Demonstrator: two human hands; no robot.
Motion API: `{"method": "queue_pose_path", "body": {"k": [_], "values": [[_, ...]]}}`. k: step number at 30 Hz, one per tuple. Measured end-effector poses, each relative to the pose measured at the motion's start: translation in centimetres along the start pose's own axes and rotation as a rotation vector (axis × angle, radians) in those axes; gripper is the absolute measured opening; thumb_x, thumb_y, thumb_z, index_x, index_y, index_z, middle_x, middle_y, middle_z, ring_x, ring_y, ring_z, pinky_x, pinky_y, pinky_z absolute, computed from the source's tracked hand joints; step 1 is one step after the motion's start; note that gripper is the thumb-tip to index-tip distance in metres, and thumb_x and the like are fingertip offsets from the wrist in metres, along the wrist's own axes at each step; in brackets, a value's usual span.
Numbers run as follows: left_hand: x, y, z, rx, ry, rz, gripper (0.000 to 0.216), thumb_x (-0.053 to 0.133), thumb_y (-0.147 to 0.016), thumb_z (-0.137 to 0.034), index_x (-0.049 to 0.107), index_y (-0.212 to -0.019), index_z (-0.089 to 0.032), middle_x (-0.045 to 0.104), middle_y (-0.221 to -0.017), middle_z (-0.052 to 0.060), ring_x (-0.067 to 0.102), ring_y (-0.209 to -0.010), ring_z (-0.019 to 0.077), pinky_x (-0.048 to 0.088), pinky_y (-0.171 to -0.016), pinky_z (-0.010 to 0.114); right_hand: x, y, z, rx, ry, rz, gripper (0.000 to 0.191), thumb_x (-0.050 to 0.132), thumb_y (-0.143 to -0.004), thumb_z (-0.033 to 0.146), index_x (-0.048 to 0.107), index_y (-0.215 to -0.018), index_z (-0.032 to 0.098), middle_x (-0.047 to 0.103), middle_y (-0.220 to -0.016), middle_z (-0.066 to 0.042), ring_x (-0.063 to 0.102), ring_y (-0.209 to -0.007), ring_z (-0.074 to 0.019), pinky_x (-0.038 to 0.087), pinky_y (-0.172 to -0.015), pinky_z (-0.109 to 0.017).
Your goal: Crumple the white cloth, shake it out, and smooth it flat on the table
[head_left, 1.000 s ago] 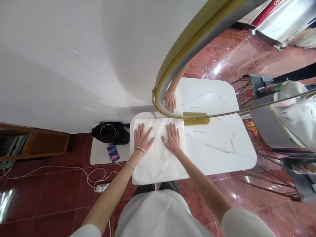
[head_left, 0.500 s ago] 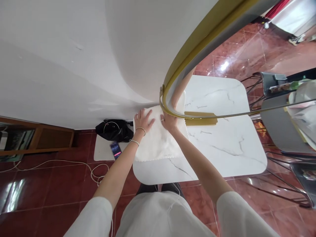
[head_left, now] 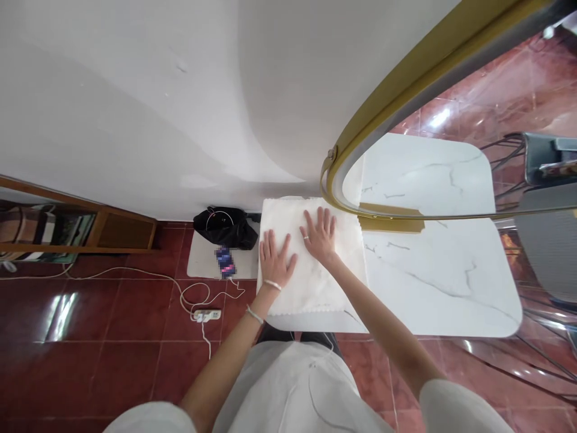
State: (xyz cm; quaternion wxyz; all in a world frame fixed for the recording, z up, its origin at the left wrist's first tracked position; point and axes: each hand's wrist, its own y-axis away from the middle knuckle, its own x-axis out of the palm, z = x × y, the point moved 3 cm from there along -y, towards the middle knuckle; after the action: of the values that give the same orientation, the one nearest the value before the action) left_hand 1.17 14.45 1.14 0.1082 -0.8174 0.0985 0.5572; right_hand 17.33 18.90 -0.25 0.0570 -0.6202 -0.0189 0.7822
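A white cloth (head_left: 315, 282) lies folded on the left end of a white marble table (head_left: 442, 270). My left hand (head_left: 274, 260) rests flat on the cloth near its left side, fingers spread. My right hand (head_left: 321, 233) lies flat on the cloth a little farther back, fingers stretched out, a ring on one finger. Neither hand holds anything. The cloth's scalloped near edge sits just inside the table's front edge.
A gold-framed mirror (head_left: 406, 114) leans on the wall behind the table. On the red tile floor at the left lie a black bag (head_left: 223, 227), a phone (head_left: 224, 262) and a power strip (head_left: 205, 314) with cables. A wooden shelf (head_left: 67, 231) stands at far left, a metal chair (head_left: 545, 198) at right.
The cloth's near half has been folded away from me, so it now covers less of the table. Both hands went to the back edge, then came back to lie flat on top.
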Motion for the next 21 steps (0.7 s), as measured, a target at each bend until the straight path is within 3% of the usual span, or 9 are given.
{"method": "queue_pose_path", "body": {"k": [6, 10, 13, 15, 21], "values": [[0.8, -7.0, 1.5, -0.013, 0.022, 0.001, 0.058, 0.049, -0.091, -0.046, 0.038, -0.146, -0.028, 0.001, -0.163, 0.004, 0.007, -0.148, 0.0345, 0.014, -0.118, 0.054, 1.5, -6.9, 0.1, 0.061, -0.054, -0.019, 0.055, 0.031, -0.098, 0.044, 0.039, -0.145, 0.017, 0.031, -0.151, -0.019, 0.017, -0.142, -0.0392, 0.016, -0.108, -0.065], [0.5, -7.9, 2.1, -0.025, 0.04, 0.008, 0.057, 0.044, -0.094, -0.044, 0.036, -0.147, -0.027, 0.004, -0.163, 0.005, 0.008, -0.148, 0.032, 0.015, -0.118, 0.053, 1.1, -7.2, 0.5, -0.02, -0.074, -0.067, 0.054, 0.029, -0.098, 0.042, 0.042, -0.141, 0.012, 0.03, -0.152, -0.019, 0.017, -0.142, -0.0351, 0.017, -0.11, -0.062], [0.1, -5.6, 2.1, 0.016, 0.026, 0.023, 0.057, 0.041, -0.095, -0.042, 0.034, -0.148, -0.022, 0.007, -0.162, 0.008, 0.007, -0.149, 0.0306, 0.015, -0.119, 0.052, 0.1, -3.8, 0.7, -0.051, -0.09, -0.099, 0.049, 0.031, -0.098, 0.039, 0.049, -0.135, 0.012, 0.037, -0.147, -0.017, 0.024, -0.139, -0.0306, 0.019, -0.114, -0.056], [-0.2, -3.2, 2.0, 0.071, 0.009, 0.047, 0.062, 0.043, -0.093, -0.047, 0.031, -0.149, -0.021, 0.007, -0.162, 0.01, 0.005, -0.149, 0.0301, 0.013, -0.119, 0.052, -0.6, 0.1, 0.4, 0.017, -0.093, -0.109, 0.049, 0.032, -0.098, 0.04, 0.05, -0.135, 0.014, 0.039, -0.146, -0.016, 0.026, -0.139, -0.0307, 0.02, -0.114, -0.057], [-0.8, 4.8, 0.9, 0.106, -0.027, 0.064, 0.074, 0.049, -0.09, -0.05, 0.021, -0.152, -0.023, 0.009, -0.161, 0.01, 0.003, -0.149, 0.0302, 0.016, -0.118, 0.053, -2.2, 13.9, -0.4, 0.164, 0.015, -0.049, 0.061, 0.034, -0.097, 0.049, 0.022, -0.153, 0.028, 0.016, -0.16, -0.011, 0.01, -0.146, -0.0366, 0.016, -0.11, -0.069]]}}
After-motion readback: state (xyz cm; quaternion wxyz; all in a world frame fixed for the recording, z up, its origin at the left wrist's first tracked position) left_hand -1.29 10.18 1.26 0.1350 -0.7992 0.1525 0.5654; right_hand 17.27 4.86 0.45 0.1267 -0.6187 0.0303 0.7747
